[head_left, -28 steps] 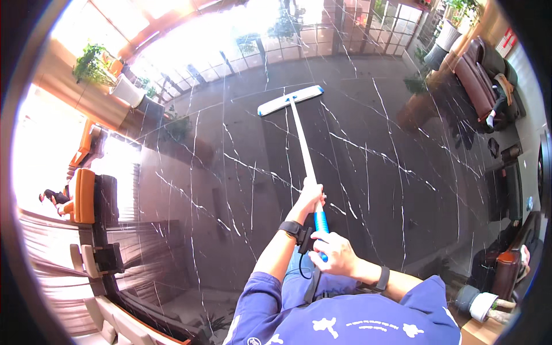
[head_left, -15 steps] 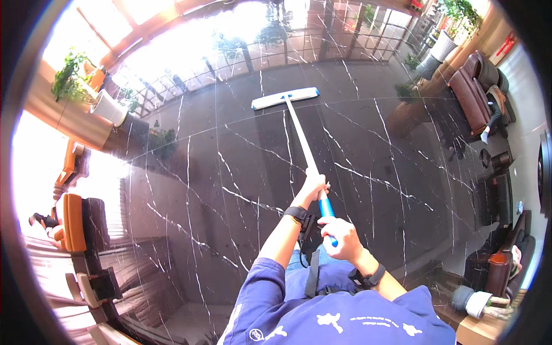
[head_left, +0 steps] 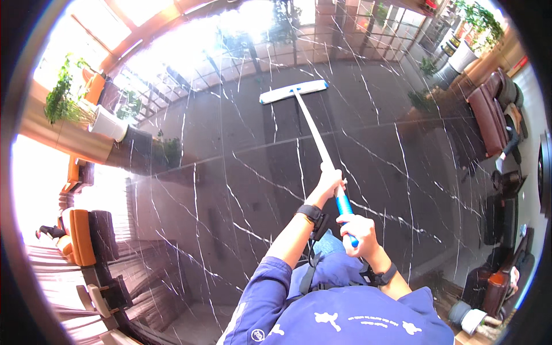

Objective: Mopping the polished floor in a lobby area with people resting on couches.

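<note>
A flat mop with a white pole (head_left: 311, 131) and a white-and-blue head (head_left: 293, 91) lies pushed out ahead of me on the dark marble floor (head_left: 230, 190). My left hand (head_left: 330, 180) is wrapped around the white pole higher up. Lower down, my right hand (head_left: 359, 229) grips the blue handle section (head_left: 344, 204). Both forearms come out of blue sleeves, each with a dark wristband. The mop head rests flat on the floor near the bright window reflections.
Potted plants stand at the left (head_left: 69, 98) and upper right (head_left: 477, 23). A dark brown sofa (head_left: 492, 115) lines the right side. Orange chairs (head_left: 80, 236) sit at the left edge. Small tables and containers (head_left: 489, 287) crowd the lower right.
The mop head has slid farther away from me across the floor, toward the windows. My arms have stretched forward with it, and the view has shifted.
</note>
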A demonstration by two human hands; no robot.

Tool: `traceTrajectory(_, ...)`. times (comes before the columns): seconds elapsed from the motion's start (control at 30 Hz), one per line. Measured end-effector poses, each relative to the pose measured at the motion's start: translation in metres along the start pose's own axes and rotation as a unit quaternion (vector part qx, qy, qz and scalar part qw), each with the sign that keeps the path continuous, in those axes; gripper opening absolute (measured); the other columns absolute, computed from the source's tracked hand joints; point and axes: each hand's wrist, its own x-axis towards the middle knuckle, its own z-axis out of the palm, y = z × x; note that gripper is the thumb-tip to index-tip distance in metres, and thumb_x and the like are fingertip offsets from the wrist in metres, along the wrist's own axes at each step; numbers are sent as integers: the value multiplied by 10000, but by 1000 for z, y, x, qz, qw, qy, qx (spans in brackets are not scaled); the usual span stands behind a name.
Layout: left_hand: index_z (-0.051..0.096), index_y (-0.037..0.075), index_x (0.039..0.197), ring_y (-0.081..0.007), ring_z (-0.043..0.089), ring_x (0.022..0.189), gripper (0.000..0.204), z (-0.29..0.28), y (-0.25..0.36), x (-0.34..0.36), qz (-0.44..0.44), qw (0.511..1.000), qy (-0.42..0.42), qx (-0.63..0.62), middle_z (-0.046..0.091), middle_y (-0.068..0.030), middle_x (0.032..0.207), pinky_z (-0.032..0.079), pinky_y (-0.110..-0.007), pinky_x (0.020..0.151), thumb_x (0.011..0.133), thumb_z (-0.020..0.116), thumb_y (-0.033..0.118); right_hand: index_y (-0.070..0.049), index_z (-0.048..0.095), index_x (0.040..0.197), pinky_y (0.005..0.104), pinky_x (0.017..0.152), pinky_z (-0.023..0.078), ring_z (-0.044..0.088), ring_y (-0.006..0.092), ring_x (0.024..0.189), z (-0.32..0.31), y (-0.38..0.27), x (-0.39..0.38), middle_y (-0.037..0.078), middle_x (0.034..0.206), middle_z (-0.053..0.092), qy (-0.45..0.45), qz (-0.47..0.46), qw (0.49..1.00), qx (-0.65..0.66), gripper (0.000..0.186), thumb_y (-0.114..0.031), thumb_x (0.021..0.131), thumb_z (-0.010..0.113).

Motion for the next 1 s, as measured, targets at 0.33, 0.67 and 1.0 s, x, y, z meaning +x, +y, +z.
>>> traceTrajectory(0.33,335,49,807,-139,428,403,130,-18,116,136,-37,999,18,24,405,-55,533,416,-286,361,733,422,112,-87,512,571,267,456,408,481,179,485,4,83,156,53,740,553,-4,2,1000,12,74,-57,506,492)
traceTrajectory(0.67,336,11,792,-161,470,431,145,-39,252,258,-5,999,-3,45,436,-93,563,425,-287,362,706,410,102,-83,479,553,274,433,390,449,184,461,27,181,312,48,760,544,-20,17,1000,0,59,-73,496,492)
traceTrajectory(1.0,407,27,663,-160,458,422,65,-44,371,391,-4,1000,-11,3,443,-83,550,425,-288,381,688,432,81,-73,482,541,276,460,405,471,190,501,25,273,470,54,764,553,-9,35,999,10,53,-42,499,492)
